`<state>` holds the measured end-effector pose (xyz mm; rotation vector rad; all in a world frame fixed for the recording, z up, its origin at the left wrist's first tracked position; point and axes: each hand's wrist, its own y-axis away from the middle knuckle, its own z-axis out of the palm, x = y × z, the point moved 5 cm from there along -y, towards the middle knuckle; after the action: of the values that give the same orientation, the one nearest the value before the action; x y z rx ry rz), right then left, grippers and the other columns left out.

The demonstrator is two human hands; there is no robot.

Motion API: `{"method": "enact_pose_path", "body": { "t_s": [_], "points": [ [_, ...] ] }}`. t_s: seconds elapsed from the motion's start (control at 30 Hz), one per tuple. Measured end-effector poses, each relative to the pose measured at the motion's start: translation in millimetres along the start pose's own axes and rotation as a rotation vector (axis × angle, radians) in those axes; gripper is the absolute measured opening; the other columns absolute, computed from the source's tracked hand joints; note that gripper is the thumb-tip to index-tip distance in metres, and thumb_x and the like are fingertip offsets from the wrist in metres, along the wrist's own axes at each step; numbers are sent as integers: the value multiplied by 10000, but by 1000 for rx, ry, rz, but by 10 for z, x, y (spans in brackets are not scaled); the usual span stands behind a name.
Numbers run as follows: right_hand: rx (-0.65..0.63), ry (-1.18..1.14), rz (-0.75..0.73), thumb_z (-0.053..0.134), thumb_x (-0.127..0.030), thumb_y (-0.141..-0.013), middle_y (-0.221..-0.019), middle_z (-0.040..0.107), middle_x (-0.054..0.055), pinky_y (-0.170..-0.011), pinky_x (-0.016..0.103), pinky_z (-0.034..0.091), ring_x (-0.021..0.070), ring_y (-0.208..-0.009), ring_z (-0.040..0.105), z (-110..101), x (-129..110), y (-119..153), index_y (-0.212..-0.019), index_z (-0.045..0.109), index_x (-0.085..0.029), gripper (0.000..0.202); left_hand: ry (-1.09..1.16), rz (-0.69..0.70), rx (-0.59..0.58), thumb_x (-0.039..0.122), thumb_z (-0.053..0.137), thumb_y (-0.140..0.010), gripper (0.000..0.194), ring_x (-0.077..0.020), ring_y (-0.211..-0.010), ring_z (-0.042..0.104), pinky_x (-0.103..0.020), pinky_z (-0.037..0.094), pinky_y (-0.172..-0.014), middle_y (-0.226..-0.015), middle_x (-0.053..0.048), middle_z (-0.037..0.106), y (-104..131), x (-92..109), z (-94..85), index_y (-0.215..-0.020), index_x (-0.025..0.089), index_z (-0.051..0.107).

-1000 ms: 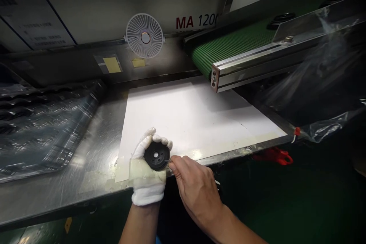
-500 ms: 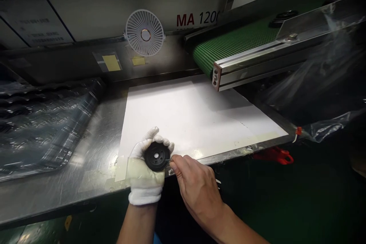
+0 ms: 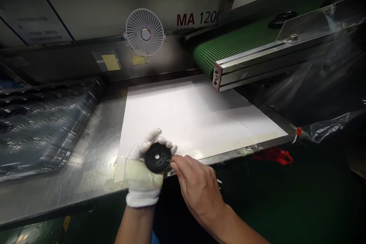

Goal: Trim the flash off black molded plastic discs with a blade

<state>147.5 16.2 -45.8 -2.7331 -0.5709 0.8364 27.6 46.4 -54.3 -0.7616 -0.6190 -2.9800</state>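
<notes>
Matt disc, glossy plastic tray

Your gloved left hand cradles the black disc while your bare right hand pinches a thin tool at its edge.

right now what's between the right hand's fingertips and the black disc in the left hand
In the head view, a thin rod-like tool, pinched by the right hand, extends toward the black disc; whether its tip touches is unclear.

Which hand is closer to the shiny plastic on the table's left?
Left. The gloved left hand is to the right of the shiny plastic; the bare right hand is even farther right.
</notes>
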Motion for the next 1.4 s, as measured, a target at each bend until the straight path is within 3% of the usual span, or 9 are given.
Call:
{"method": "enact_pose_path", "body": {
  "t_s": [0.13, 0.27, 0.47, 0.67, 0.83, 1.0, 1.17, 1.3, 1.4],
  "points": [
    [-6, 12, 2, 285, -338, -1023, -705, 544, -3, -577, 301, 238, 173, -620, 495, 19, -39, 17, -925, 556, -235, 306, 56, 79, 19, 151, 564, -759, 150, -141, -651, 583, -315, 529, -668, -664, -21, 587, -57, -23, 46, -881, 126, 648],
    [-24, 3, -19, 282, -335, -1022, -705, 538, -3, -575, 304, 236, 177, -629, 496, 44, -109, 24, -919, 559, -241, 310, 97, 179, 83, 112, 573, -770, 138, -110, -655, 579, -307, 531, -735, -654, 5, 582, -58, -6, 34, -884, 143, 644],
    [-13, -2, -22, 299, -321, -1021, -699, 534, -6, -563, 304, 231, 164, -610, 486, 2, -62, 11, -896, 558, -231, 301, -12, -14, -9, 224, 543, -755, 347, -298, -889, 633, -529, 501, -835, -892, -133, 665, 0, -8, -3, -1068, 108, 640],
    [0, 30, 3, 283, -337, -1022, -700, 541, -6, -572, 308, 229, 172, -615, 493, 12, -48, 8, -914, 555, -239, 309, 71, 99, 45, 163, 586, -763, 148, -134, -672, 603, -343, 542, -756, -680, -14, 608, -58, -23, 10, -890, 139, 658],
    [-17, 28, -14, 290, -324, -1021, -699, 539, -2, -579, 306, 226, 175, -631, 497, 58, -109, 31, -880, 549, -235, 308, 96, 221, 48, 145, 573, -774, 162, -132, -732, 616, -369, 512, -861, -712, -3, 618, -59, -31, 16, -913, 155, 656],
    [-24, -15, -14, 284, -316, -1022, -704, 544, -4, -575, 289, 245, 166, -625, 498, 12, -62, 13, -893, 550, -229, 308, -14, 28, 41, 240, 532, -750, 355, -309, -912, 636, -532, 506, -829, -901, -144, 676, -17, -36, 0, -1060, 109, 645],
    [3, -16, 46, 278, -323, -1016, -700, 539, -3, -573, 281, 268, 167, -620, 498, -57, 14, -46, -854, 533, -224, 318, 26, 32, 94, 190, 522, -709, 293, -217, -698, 644, -460, 547, -769, -730, -83, 658, -16, -3, 24, -949, 112, 671],
    [-166, -97, -44, 351, -318, -1001, -713, 559, -18, -577, 266, 309, 156, -644, 525, -98, -24, -27, -827, 545, -235, 274, 55, 29, 95, 164, 519, -717, 291, -222, -743, 659, -449, 550, -786, -752, -97, 671, -37, -10, 8, -959, 104, 671],
    [-330, -140, -78, 563, -332, -915, -750, 588, -49, -596, 244, 359, 146, -694, 557, -171, 44, 12, -799, 563, -251, 141, 70, 45, 79, 148, 527, -718, 307, -259, -838, 663, -495, 523, -843, -816, -116, 687, -46, 22, -28, -988, 98, 664]
  ]
}}
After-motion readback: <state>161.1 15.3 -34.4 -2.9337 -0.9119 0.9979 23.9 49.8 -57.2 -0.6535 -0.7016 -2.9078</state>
